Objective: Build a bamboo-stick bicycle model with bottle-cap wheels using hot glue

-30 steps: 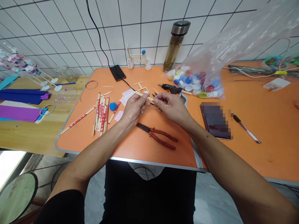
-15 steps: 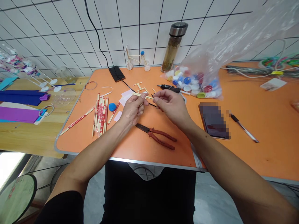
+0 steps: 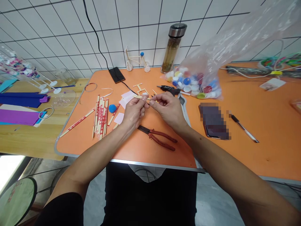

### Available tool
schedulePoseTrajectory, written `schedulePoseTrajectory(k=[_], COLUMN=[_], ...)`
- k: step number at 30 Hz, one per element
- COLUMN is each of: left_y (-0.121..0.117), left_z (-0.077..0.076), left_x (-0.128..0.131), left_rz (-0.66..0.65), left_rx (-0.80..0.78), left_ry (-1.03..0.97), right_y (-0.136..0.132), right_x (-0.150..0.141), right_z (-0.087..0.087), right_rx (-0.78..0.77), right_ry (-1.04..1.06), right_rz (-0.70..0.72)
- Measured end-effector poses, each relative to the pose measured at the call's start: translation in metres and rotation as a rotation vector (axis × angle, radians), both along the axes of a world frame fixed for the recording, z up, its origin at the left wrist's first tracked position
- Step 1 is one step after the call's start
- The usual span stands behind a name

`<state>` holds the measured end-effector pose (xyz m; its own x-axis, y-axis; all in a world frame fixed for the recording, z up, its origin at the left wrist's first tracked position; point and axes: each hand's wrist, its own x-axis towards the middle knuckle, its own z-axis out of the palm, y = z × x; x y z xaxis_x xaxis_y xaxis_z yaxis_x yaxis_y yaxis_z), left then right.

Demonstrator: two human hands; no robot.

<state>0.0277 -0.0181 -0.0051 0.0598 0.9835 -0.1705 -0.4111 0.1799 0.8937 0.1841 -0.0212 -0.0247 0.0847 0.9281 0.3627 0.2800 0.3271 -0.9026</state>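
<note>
My left hand (image 3: 134,111) is closed in a pinch on thin, pale wooden sticks (image 3: 138,97) that look like chopstick pieces. Opposite it, my right hand (image 3: 168,110) pinches at the right end of the sticks, with its fingertips almost against the left ones; the fingers partly hide that end. Just behind the hands lies a small frame of glued sticks (image 3: 142,91). Pliers with red-brown handles (image 3: 160,135) rest on the table below the hands. A black glue gun (image 3: 169,89) lies beyond my right hand.
Paper-sleeved chopsticks (image 3: 101,117) and a blue cap (image 3: 112,108) lie at left. A stick bicycle model (image 3: 136,60) and a tea bottle (image 3: 173,48) stand by the wall. To the right are a bag of bottle caps (image 3: 195,82), a phone (image 3: 214,121) and a pen (image 3: 244,128).
My right hand has moved slightly left, closer to my left hand, and covers more of the sticks' right end. My left hand keeps its pinch. The view has shifted a little.
</note>
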Motion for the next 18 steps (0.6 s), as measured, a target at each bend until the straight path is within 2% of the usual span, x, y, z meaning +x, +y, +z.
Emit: schedulePoseTrajectory(k=[4,9,13,18], left_y=[-0.002,-0.002,-0.003,-0.004], left_z=[-0.002,-0.011,-0.013,-0.01], left_x=[0.004,0.007,0.007,0.007], left_rz=[0.022,0.039,0.046,0.029], left_rx=[0.012,0.055,0.05,0.042], left_ry=[0.037,0.051,0.075,0.075], right_y=[0.0,-0.002,-0.004,-0.005], right_x=[0.0,-0.003,-0.004,-0.005], right_z=[-0.003,0.0,0.006,0.005], right_rx=[-0.058,-0.128,-0.216,-0.203], right_ry=[0.002,0.091,0.198,0.241], right_rz=[0.098,0.114,0.182,0.193])
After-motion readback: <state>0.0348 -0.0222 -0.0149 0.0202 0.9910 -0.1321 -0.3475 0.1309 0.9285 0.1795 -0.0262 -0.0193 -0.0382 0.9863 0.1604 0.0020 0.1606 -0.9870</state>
